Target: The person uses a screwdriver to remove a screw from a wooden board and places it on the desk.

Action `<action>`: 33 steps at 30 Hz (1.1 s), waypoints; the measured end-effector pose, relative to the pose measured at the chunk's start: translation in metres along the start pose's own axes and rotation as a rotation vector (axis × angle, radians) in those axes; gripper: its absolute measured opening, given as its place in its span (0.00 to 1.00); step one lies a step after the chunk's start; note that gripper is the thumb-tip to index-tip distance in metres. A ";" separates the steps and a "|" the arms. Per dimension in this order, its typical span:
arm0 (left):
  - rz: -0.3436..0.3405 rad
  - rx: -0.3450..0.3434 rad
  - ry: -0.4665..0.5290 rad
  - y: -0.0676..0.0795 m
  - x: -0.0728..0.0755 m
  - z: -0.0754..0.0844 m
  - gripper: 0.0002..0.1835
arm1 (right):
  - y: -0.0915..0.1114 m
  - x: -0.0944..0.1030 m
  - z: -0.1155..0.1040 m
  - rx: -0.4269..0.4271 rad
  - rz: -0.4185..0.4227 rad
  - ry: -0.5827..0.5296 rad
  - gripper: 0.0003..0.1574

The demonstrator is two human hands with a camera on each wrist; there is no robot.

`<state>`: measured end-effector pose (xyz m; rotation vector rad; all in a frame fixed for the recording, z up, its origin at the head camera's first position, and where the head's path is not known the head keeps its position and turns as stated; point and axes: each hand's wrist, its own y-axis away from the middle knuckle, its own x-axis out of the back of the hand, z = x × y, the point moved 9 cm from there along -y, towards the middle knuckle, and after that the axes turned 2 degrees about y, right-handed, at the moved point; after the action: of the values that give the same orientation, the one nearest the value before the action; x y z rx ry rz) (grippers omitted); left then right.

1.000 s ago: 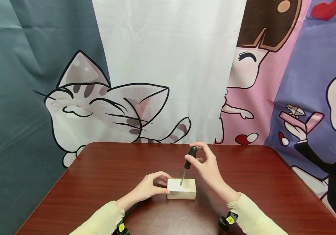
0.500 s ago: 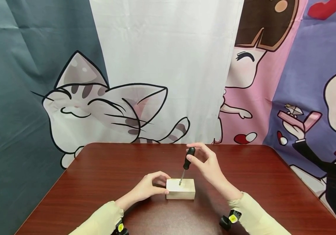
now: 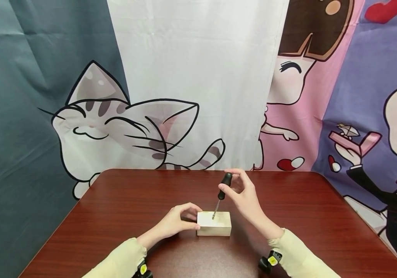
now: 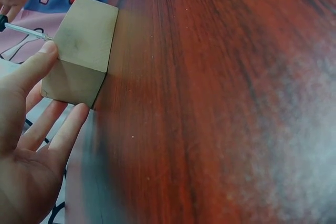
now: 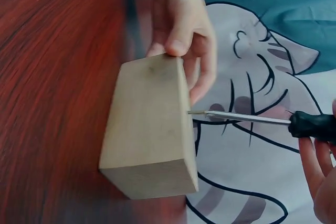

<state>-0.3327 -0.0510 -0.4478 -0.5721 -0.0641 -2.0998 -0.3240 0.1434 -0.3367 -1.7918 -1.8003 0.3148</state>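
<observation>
A pale wooden block lies on the table, its top facing up. My left hand holds the block's left end, thumb on the near side and fingers at the far side and end. With the thumb and fingers of my right hand, I grip the black handle of a screwdriver. Its metal shaft leans slightly right and meets a small screw standing in the top of the block. Part of the screw shows between the block and the screwdriver tip in the right wrist view.
The reddish-brown wooden table has its far edge just beyond my right hand. Behind it hangs a cloth backdrop printed with cartoon figures. Each wrist carries a small black camera, the right one close to the tabletop.
My right wrist and the screwdriver handle shift slightly and return, with the fingers still on the handle. The block and my left hand stay in place; the head view sways a little.
</observation>
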 end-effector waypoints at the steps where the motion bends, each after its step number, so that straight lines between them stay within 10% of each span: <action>1: -0.001 0.002 0.001 0.000 0.000 0.000 0.24 | 0.000 0.000 -0.001 0.003 -0.006 -0.001 0.28; 20: -0.005 -0.001 -0.006 -0.002 0.000 -0.001 0.24 | -0.001 -0.009 -0.004 0.099 -0.172 -0.147 0.30; 33: -0.005 0.000 0.003 -0.001 0.000 -0.001 0.24 | -0.003 0.004 0.004 -0.024 0.030 -0.015 0.28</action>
<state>-0.3340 -0.0513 -0.4488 -0.5688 -0.0641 -2.1058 -0.3289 0.1484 -0.3373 -1.8392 -1.7957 0.3205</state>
